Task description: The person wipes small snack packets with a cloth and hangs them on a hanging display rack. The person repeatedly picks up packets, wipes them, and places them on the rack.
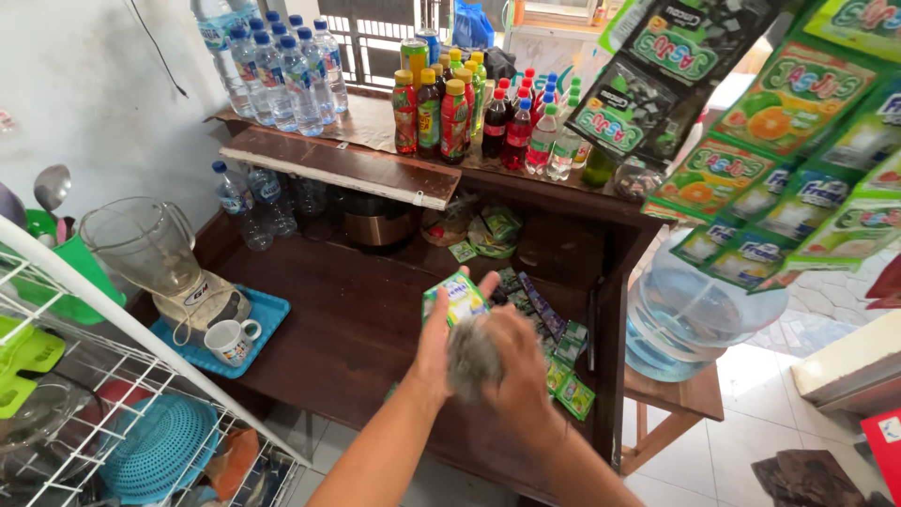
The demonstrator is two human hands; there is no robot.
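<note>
We hold both hands close together over the dark brown wooden table (319,310). Our left hand (436,338) pinches a small green and white paper packet (456,299) by its edge, so it stands up where we can see it. Our right hand (511,361) is partly blurred by a grey fuzzy blob in front of it, so we cannot tell if it grips anything. Just past our hands lie more little green packets (563,361) in a loose heap near the table's right edge. To the left sits a clear plastic blender jug (145,246) and a white cup (230,340) on a blue tray (272,314). A white wire rack (113,376) blocks the near left side. A big clear water jug (694,310) stands to the right. Further back, a shelf holds clear water bottles (286,66) and colourful drink bottles (450,108). Strips of green hanging packets (751,141) dangle at the upper right, hiding part of the shelf.
</note>
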